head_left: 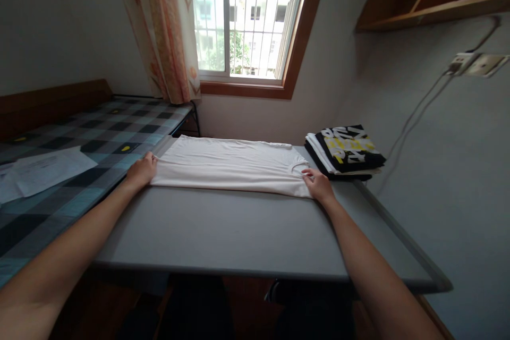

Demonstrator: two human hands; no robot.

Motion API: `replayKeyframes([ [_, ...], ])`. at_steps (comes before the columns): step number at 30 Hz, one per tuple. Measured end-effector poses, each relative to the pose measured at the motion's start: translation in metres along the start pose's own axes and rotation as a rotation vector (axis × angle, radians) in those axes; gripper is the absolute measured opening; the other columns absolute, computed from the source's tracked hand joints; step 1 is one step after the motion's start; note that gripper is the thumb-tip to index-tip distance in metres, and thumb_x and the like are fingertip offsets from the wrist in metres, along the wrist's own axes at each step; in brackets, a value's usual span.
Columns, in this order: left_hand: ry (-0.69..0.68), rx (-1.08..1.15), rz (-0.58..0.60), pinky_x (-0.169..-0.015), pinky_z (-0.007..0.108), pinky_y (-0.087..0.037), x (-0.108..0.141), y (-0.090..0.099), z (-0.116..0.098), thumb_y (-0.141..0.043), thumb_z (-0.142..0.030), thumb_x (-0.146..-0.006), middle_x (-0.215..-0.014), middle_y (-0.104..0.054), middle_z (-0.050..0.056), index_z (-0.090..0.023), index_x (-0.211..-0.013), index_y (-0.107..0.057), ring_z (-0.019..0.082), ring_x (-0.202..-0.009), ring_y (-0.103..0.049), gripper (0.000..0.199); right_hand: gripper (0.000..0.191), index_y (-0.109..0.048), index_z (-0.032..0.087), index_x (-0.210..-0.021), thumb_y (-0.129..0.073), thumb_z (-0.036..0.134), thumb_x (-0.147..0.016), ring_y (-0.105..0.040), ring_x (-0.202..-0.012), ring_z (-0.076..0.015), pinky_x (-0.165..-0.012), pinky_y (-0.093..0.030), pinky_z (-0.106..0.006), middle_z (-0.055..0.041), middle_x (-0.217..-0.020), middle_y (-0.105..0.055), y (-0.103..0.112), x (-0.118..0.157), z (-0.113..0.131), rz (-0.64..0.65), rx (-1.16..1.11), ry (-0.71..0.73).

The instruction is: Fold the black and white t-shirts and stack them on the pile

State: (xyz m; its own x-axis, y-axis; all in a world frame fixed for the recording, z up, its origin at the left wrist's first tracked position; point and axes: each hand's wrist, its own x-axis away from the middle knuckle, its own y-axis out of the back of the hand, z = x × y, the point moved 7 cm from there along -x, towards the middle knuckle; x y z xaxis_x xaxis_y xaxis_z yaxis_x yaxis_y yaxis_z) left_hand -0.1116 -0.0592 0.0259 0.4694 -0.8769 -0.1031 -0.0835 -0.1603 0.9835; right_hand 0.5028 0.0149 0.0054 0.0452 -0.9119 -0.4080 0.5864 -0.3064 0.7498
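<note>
A white T-shirt (231, 164) lies sideways across the grey table (223, 234), its near side folded over into a long strip. The collar is at the right end and the hem at the left. My left hand (142, 171) grips the hem end by the table's left edge, fingers closed on the cloth. At the other end, my right hand (319, 186) pinches the folded fabric beside the collar between thumb and fingers.
A stack of folded clothes (345, 151), black and white with a printed top piece, sits at the table's back right. To the left is a bed with a checked mattress (131, 122) and paper sheets (51, 170). A wall shelf (434, 8) overhangs the right; cables (414, 111) hang below.
</note>
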Motion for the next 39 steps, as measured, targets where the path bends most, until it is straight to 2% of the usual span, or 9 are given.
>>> replayKeyframes([
  [4, 0.036, -0.046, 0.001, -0.074, 0.04, -0.045, 0.005, 0.003, -0.004, -0.022, -0.043, -0.097, -0.108, -0.066, 0.023, -0.012, -0.124, -0.05, 0.035, -0.097, -0.064, 0.049, 0.023, -0.07, 0.02, -0.092, -0.05, 0.023, -0.081, -0.065, -0.087, -0.0242, -0.081, -0.049, -0.035, -0.0102, -0.092, -0.069, 0.004, 0.003, 0.005, -0.043, 0.063, 0.051],
  [8, -0.067, -0.066, -0.064, -0.077, 0.04, -0.044, 0.01, 0.01, -0.012, -0.02, -0.043, -0.099, -0.111, -0.065, 0.015, -0.016, -0.127, -0.045, 0.029, -0.096, -0.063, 0.047, 0.025, -0.07, 0.02, -0.097, -0.049, 0.025, -0.083, -0.064, -0.088, -0.0244, -0.08, -0.049, -0.035, -0.0104, -0.096, -0.068, 0.009, 0.006, 0.007, -0.101, 0.091, 0.049],
  [12, -0.086, -0.105, -0.051, -0.077, 0.041, -0.044, 0.01, 0.005, -0.016, -0.031, -0.038, -0.096, -0.115, -0.062, 0.021, -0.011, -0.122, -0.052, 0.034, -0.098, -0.061, 0.043, 0.029, -0.069, 0.019, -0.102, -0.054, 0.031, -0.08, -0.064, -0.084, -0.0245, -0.077, -0.049, -0.034, -0.0102, -0.091, -0.069, 0.008, 0.006, -0.002, -0.05, 0.137, -0.023],
  [15, -0.149, -0.158, -0.203, -0.086, 0.046, -0.042, 0.011, 0.01, -0.03, -0.039, -0.034, -0.093, -0.124, -0.056, 0.023, -0.011, -0.123, -0.055, 0.039, -0.111, -0.055, 0.041, 0.033, -0.069, 0.019, -0.104, -0.052, 0.027, -0.076, -0.064, -0.078, -0.0239, -0.073, -0.049, -0.034, -0.0097, -0.087, -0.071, 0.016, 0.006, -0.016, -0.088, 0.137, -0.113],
  [18, -0.282, -0.143, -0.27, -0.095, 0.048, -0.037, 0.017, 0.01, -0.061, -0.043, -0.034, -0.091, -0.126, -0.055, 0.02, -0.014, -0.122, -0.059, 0.038, -0.117, -0.05, 0.041, 0.029, -0.072, 0.018, -0.092, -0.05, 0.026, -0.074, -0.064, -0.071, -0.0237, -0.069, -0.048, -0.034, -0.0106, -0.08, -0.071, 0.024, 0.007, -0.031, -0.132, 0.117, -0.203],
  [23, -0.562, 0.056, -0.09, -0.097, 0.046, -0.034, 0.037, -0.009, -0.152, -0.044, -0.036, -0.092, -0.119, -0.062, 0.015, -0.02, -0.114, -0.066, 0.032, -0.115, -0.053, 0.035, 0.032, -0.072, 0.019, -0.08, -0.052, 0.044, -0.078, -0.063, -0.067, -0.0216, -0.065, -0.048, -0.031, -0.0095, -0.077, -0.072, 0.021, 0.007, -0.032, -0.102, 0.053, -0.173],
  [30, -0.76, 0.165, 0.1, -0.092, 0.045, -0.036, 0.075, -0.031, -0.275, -0.037, -0.034, -0.096, -0.115, -0.065, 0.018, -0.016, -0.114, -0.067, 0.03, -0.11, -0.057, 0.039, 0.032, -0.073, 0.02, -0.085, -0.058, 0.047, -0.076, -0.063, -0.072, -0.0202, -0.071, -0.047, -0.033, -0.008, -0.086, -0.071, 0.014, 0.01, -0.025, -0.006, 0.106, -0.173],
  [34, -0.776, 0.201, 0.093, -0.09, 0.046, -0.039, 0.085, -0.035, -0.309, -0.039, -0.032, -0.095, -0.11, -0.066, 0.017, -0.018, -0.102, -0.071, 0.03, -0.103, -0.06, 0.036, 0.029, -0.07, 0.019, -0.082, -0.058, 0.045, -0.074, -0.062, -0.07, -0.0186, -0.071, -0.048, -0.032, -0.0077, -0.086, -0.07, 0.015, 0.008, -0.023, -0.019, 0.048, -0.161],
  [39, -0.73, 0.282, 0.138, -0.085, 0.039, -0.043, 0.089, -0.036, -0.322, -0.05, -0.032, -0.089, -0.105, -0.069, 0.014, -0.019, -0.1, -0.074, 0.027, -0.096, -0.063, 0.029, 0.027, -0.068, 0.019, -0.077, -0.056, 0.042, -0.073, -0.061, -0.068, -0.019, -0.067, -0.048, -0.03, -0.0072, -0.075, -0.069, 0.013, 0.006, -0.019, -0.018, -0.096, -0.135],
])
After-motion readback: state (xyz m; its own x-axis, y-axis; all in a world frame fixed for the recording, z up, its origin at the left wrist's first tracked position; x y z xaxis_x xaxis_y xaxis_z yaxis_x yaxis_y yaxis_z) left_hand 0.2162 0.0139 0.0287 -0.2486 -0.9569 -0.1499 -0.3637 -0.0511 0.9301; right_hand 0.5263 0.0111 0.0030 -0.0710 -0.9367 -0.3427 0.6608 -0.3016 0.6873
